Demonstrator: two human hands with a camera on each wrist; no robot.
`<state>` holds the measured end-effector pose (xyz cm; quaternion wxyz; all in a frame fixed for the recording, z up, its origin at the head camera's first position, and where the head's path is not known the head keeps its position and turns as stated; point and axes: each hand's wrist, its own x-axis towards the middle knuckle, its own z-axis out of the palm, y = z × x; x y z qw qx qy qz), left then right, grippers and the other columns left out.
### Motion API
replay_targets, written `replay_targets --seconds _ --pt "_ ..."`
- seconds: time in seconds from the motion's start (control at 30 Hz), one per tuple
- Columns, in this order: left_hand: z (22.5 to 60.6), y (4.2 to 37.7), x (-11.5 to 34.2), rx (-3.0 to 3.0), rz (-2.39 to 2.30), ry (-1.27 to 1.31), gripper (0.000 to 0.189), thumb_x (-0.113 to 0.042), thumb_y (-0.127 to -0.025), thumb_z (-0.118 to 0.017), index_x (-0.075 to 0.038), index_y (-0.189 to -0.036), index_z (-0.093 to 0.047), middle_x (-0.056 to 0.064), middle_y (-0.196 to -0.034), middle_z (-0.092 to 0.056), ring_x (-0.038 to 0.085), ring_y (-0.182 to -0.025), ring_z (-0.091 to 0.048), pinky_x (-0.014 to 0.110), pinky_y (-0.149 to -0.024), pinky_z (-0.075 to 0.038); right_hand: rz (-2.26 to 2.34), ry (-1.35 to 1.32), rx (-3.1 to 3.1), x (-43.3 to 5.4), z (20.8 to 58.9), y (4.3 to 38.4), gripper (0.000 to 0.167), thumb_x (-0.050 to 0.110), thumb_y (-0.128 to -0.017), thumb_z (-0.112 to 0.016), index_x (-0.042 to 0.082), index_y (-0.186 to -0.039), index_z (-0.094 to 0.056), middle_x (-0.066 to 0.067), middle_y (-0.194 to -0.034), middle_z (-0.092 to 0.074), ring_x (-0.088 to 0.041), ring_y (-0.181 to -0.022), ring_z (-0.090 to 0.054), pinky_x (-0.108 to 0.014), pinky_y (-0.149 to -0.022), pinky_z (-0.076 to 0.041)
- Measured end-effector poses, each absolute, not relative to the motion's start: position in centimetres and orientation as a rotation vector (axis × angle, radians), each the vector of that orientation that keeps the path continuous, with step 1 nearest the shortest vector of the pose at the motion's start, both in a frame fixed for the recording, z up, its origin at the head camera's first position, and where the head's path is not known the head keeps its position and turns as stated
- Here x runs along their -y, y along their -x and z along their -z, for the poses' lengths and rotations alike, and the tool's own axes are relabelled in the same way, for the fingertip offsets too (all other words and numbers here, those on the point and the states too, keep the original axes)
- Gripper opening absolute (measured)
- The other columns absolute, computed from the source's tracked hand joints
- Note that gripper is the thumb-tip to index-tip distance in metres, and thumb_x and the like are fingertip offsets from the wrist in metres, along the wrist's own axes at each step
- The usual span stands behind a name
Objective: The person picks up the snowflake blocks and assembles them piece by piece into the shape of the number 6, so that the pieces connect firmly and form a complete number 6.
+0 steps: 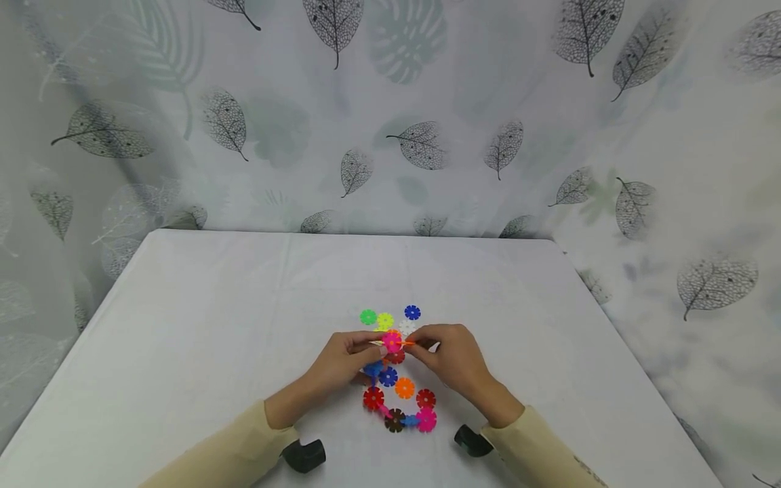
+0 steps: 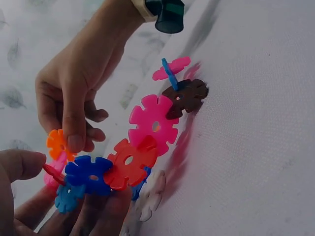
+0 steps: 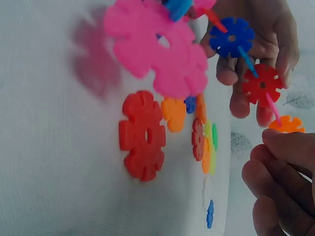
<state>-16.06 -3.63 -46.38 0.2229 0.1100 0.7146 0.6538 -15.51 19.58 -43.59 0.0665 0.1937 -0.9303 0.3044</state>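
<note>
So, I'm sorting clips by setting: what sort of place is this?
Probably a staged tabletop workspace: a white table, a leaf-patterned backdrop behind it, and colorful notched discs.

Head view bright, even. Wrist views dimmer, greyer. Right wrist: near pink disc (image 3: 179, 61) blurred, soft shadow (image 3: 96, 61) at its left. Left wrist: backdrop (image 2: 19, 64) hazy.

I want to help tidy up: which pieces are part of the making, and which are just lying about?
Being used:
joined chain, held in the left hand
orange piece, pinched in the right hand

Lying about, maybe spares:
green piece
farthest blue piece
white piece
loose orange piece
loose red piece
</note>
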Motion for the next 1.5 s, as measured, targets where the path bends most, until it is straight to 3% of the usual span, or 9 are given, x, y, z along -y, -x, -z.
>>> replay_targets --seconds 0.3,0.63,0.83,1.07,1.27,1.5 --pt "46.4 16.3 3.8 -2.044 -1.749 -0.268 0.042 -0.026 -0.098 -0.069 -0.006 -0.135 -0.065 0.010 -0.111 -0.074 0.020 -0.087 -0.067 0.037 -0.068 -0.060 -1.129 -0.500 2.883 -20.7 43.4 15.5 0.026 0.010 -0.088 -0.080 0.013 -0.114 -0.077 0.008 -0.100 -0.074 -0.007 -0.086 -0.068 -0.023 -0.073 -0.056" --pt "46.4 16.3 3.7 -1.985 -1.784 -0.211 0.045 -0.024 -0.097 -0.070 -0.001 -0.135 -0.062 0.012 -0.120 -0.070 0.021 -0.092 -0.067 0.038 -0.069 -0.061 -1.146 -0.261 2.844 -24.5 43.4 16.1 0.035 0.010 -0.096 -0.069 0.017 -0.131 -0.068 0.002 -0.115 -0.070 -0.019 -0.104 -0.065 -0.038 -0.084 -0.055" --pt "46.5 16.3 3.6 -2.000 -1.780 -0.175 0.042 -0.022 -0.097 -0.069 0.002 -0.131 -0.064 0.011 -0.115 -0.071 0.020 -0.087 -0.066 0.039 -0.069 -0.061 -1.112 -0.173 2.951 -26.7 43.0 16.1 0.030 0.015 -0.095 -0.072 0.015 -0.125 -0.071 -0.001 -0.110 -0.069 -0.022 -0.098 -0.065 -0.036 -0.077 -0.057" --pt "46.2 16.2 3.3 -2.033 -1.763 -0.119 0.042 -0.022 -0.096 -0.069 0.002 -0.129 -0.066 0.009 -0.111 -0.071 0.020 -0.083 -0.065 0.039 -0.069 -0.061 -1.121 -0.154 3.207 -27.4 42.9 15.8 0.017 0.020 -0.089 -0.079 0.014 -0.105 -0.075 0.003 -0.089 -0.064 -0.018 -0.082 -0.061 -0.032 -0.067 -0.053" --pt "46.2 16.3 3.3 -2.012 -1.785 -0.161 0.038 -0.020 -0.096 -0.067 0.004 -0.126 -0.067 0.012 -0.103 -0.072 0.019 -0.079 -0.064 0.038 -0.067 -0.060 -1.114 -0.132 3.305 -27.1 43.3 15.3 0.022 0.020 -0.079 -0.088 0.014 -0.095 -0.075 0.002 -0.081 -0.061 -0.018 -0.072 -0.058 -0.032 -0.062 -0.051" --pt "46.2 16.2 3.3 -1.995 -1.801 -0.191 0.035 -0.019 -0.097 -0.066 0.005 -0.123 -0.068 0.012 -0.102 -0.073 0.018 -0.077 -0.063 0.036 -0.066 -0.060 -1.036 -0.055 3.349 -26.3 43.6 15.1 0.029 0.026 -0.072 -0.094 0.017 -0.092 -0.074 0.002 -0.080 -0.061 -0.017 -0.075 -0.058 -0.030 -0.065 -0.053"
